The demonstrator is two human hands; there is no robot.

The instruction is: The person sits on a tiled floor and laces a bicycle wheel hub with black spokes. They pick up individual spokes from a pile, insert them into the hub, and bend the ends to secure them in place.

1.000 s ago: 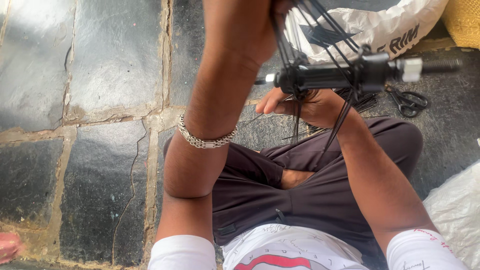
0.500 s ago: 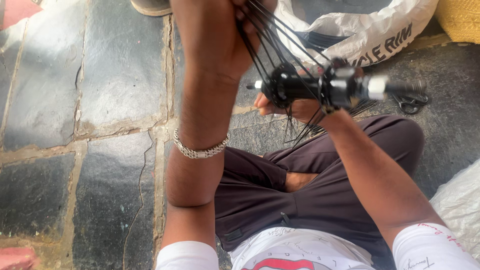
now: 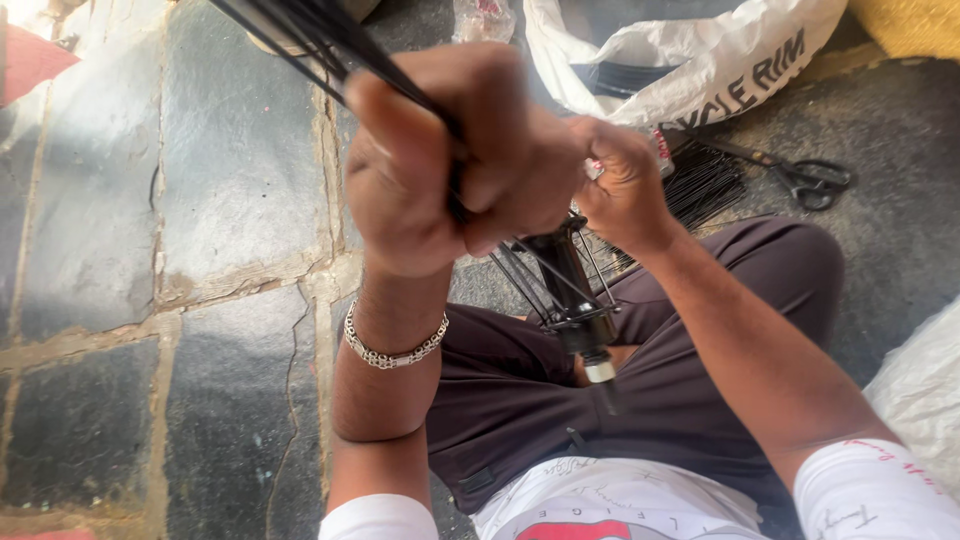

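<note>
Gripping: left hand (image 3: 455, 160) is clenching tight around a bundle of black spokes (image 3: 330, 40), fist raised in front of the chest.
Spoke axis: the spokes are running up and away to the upper left from the fist, fanning down to the hub.
Hub: black wheel hub (image 3: 575, 290) is hanging just below and right of the fist, axle pointing down toward the lap.
Right hand (image 3: 625, 185): is closing on the hub's upper end, though the fingers' hold is partly hidden.
Nearer hand: both are touching the assembly; the right one is sitting closer to the hub.
Nearby: scissors (image 3: 815, 180) and loose spokes (image 3: 705, 185) are lying on the stone floor (image 3: 230, 180), beside a white bag (image 3: 690, 60).
</note>
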